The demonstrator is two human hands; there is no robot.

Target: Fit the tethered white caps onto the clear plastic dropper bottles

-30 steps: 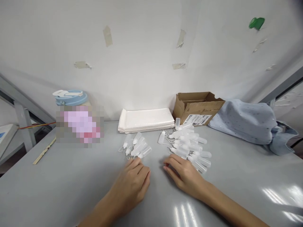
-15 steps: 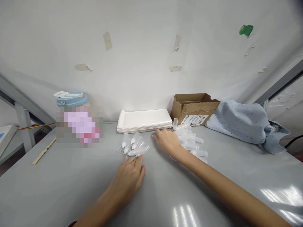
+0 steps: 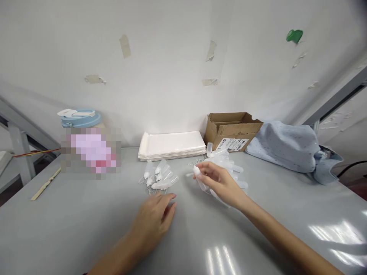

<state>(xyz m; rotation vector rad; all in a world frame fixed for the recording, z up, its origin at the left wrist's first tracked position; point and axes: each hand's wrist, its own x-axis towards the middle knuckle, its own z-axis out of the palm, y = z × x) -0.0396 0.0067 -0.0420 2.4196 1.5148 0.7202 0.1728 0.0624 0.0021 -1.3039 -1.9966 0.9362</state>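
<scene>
Between the thumb and fingers of my right hand (image 3: pixel 220 181) is a small translucent plastic bottle (image 3: pixel 200 178) with a white cap, tilted and lifted off the pile. Under and behind that hand lies a loose pile of similar bottles (image 3: pixel 236 168), partly hidden by it. My left hand (image 3: pixel 156 214) hovers low over the table, holding nothing, thumb and index finger apart. Just beyond its fingertips lies a smaller group of capped bottles (image 3: pixel 164 177), several with thin loops at the cap end.
A stack of white padded envelopes (image 3: pixel 173 143) lies against the wall. Right of it stand an open cardboard box (image 3: pixel 237 131) and a pale blue cloth (image 3: pixel 286 147). At left are a blue-lidded container (image 3: pixel 82 119), partly blurred out, and a thin wooden strip (image 3: pixel 46 184) on the grey table (image 3: pixel 189 236).
My right hand has drawn back from beside the envelopes and turned, now with a bottle in its fingers. My left hand has pulled slightly away from the smaller group, its thumb and index finger parting.
</scene>
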